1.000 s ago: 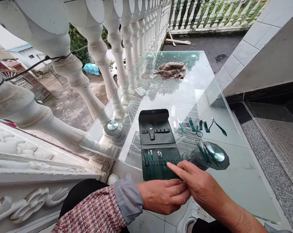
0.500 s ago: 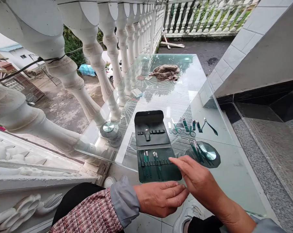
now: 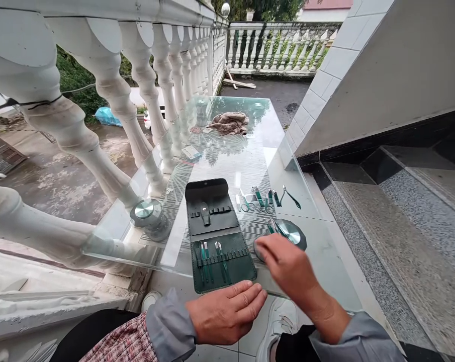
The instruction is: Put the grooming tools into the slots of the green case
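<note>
An open dark green tool case (image 3: 217, 234) lies on the glass table (image 3: 250, 156), with several green-handled tools in its near half. My left hand (image 3: 225, 311) rests flat at the table's near edge, just below the case, fingers together and stretched out. My right hand (image 3: 287, 266) hovers to the right of the case, over several loose green tools (image 3: 278, 229) lying by a round metal table mount (image 3: 293, 235). Its fingers are smeared by motion. More tools, scissors, clippers and nippers (image 3: 265, 197), lie in a row farther back.
A white balustrade (image 3: 152, 90) runs along the left side. A brown cloth (image 3: 230, 122) and a small box (image 3: 190, 152) lie farther back on the glass. A tiled wall and dark stone steps (image 3: 393, 181) stand to the right. My white shoe (image 3: 276, 327) shows below the glass.
My right hand has left the case's lower edge and moved right toward the loose tools by the metal mount. The view has tilted up and shifted right. My left hand stays put.
</note>
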Motion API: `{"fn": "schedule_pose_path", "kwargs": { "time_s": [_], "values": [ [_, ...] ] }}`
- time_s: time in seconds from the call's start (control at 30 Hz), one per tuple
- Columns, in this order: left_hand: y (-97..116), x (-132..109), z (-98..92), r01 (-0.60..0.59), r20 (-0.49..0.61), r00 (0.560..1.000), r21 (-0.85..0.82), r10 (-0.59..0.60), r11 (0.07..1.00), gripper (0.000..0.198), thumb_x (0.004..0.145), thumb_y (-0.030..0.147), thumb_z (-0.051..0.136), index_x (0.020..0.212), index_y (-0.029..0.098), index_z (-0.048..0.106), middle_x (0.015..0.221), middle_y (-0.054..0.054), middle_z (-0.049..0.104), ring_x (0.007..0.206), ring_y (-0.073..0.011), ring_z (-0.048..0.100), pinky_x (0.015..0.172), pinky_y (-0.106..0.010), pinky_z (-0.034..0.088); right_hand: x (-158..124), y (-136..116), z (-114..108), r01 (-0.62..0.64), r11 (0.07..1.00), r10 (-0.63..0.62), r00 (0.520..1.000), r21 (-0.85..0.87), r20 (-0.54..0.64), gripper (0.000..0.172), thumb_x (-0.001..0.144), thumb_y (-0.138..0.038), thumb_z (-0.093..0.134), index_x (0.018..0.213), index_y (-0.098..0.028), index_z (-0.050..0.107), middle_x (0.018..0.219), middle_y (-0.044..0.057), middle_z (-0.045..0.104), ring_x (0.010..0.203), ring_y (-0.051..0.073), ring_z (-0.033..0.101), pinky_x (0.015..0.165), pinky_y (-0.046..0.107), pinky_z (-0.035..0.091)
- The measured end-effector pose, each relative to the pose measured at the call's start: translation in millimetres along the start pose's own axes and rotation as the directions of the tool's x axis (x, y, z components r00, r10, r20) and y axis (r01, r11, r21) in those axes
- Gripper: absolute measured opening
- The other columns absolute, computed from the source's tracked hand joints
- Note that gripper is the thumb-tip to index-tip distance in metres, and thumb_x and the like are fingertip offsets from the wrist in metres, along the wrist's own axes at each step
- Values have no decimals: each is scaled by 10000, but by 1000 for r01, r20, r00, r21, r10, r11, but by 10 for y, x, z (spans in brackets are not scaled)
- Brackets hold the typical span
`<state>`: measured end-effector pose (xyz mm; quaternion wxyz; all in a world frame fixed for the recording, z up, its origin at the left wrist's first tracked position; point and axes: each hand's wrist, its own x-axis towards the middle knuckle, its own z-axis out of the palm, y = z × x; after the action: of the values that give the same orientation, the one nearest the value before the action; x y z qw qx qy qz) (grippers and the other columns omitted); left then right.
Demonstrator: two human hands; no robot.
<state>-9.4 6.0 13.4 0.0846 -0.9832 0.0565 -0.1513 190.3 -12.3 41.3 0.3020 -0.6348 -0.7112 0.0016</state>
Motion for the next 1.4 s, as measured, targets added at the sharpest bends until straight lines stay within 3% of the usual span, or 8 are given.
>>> {"fn": "schedule_pose_path", "kwargs": {
  "time_s": [0.07, 0.17, 0.4, 0.5, 0.7, 0.9, 1.4],
  "values": [
    [6, -2, -1, 18, 2, 1000, 11, -18, 1000, 367, 914, 177, 381, 1200, 9, 538, 1331, -152, 472, 1234, -255, 442, 1091, -381, 328, 46, 164, -110, -197, 977, 194, 980, -84, -40, 145, 860, -230, 466, 806, -197, 596, 788, 31, 620, 740, 151, 568, 665, 268, 405],
    [10, 6, -12, 26, 5, 1000, 26, -26, 999, 367, 918, 178, 370, 1201, 18, 539, 1332, -147, 474, 1231, -241, 447, 1090, -368, 330, 84, 352, -203, -353, 910, 365, 931, -216, 19, 138, 825, -243, 479, 742, -211, 584, 786, 12, 609, 692, 144, 546, 587, 261, 354],
    [24, 7, -19, 25, 10, 1000, 62, -26, 998, 367, 919, 181, 379, 1207, 22, 541, 1344, -142, 464, 1223, -245, 453, 1073, -368, 358, 93, 382, -156, -399, 844, 478, 862, -359, 168, 180, 843, -268, 459, 733, -217, 592, 802, 8, 604, 699, 145, 528, 523, 250, 277],
    [25, -1, -19, 9, 4, 1000, 63, -9, 998, 361, 918, 176, 379, 1195, 27, 555, 1332, -143, 475, 1218, -253, 458, 1069, -375, 362, 101, 373, -152, -396, 835, 488, 854, -382, 182, 184, 847, -264, 456, 745, -219, 602, 815, 8, 610, 715, 147, 536, 518, 247, 274],
    [21, 0, -43, 5, 13, 1000, 61, -6, 998, 360, 913, 176, 387, 1192, 25, 557, 1332, -152, 471, 1220, -255, 459, 1073, -382, 353, 81, 406, -159, -350, 852, 438, 884, -388, 163, 197, 831, -224, 454, 747, -219, 633, 811, 18, 627, 661, 132, 536, 521, 251, 287],
    [21, 13, -48, 5, 15, 1000, 57, -5, 998, 354, 910, 180, 396, 1182, 30, 565, 1332, -162, 469, 1209, -252, 471, 1061, -376, 367, 83, 399, -149, -355, 853, 445, 878, -383, 176, 178, 824, -284, 486, 717, -217, 611, 773, 10, 619, 632, 131, 530, 511, 252, 282],
    [28, 20, -47, 11, 26, 1000, 60, -12, 998, 368, 903, 196, 425, 1197, 11, 547, 1339, -180, 457, 1210, -257, 470, 1061, -382, 371, 103, 362, -111, -347, 847, 460, 858, -402, 229, 172, 838, -233, 430, 698, -207, 526, 753, 17, 599, 627, 141, 522, 511, 263, 253]
  ]
}}
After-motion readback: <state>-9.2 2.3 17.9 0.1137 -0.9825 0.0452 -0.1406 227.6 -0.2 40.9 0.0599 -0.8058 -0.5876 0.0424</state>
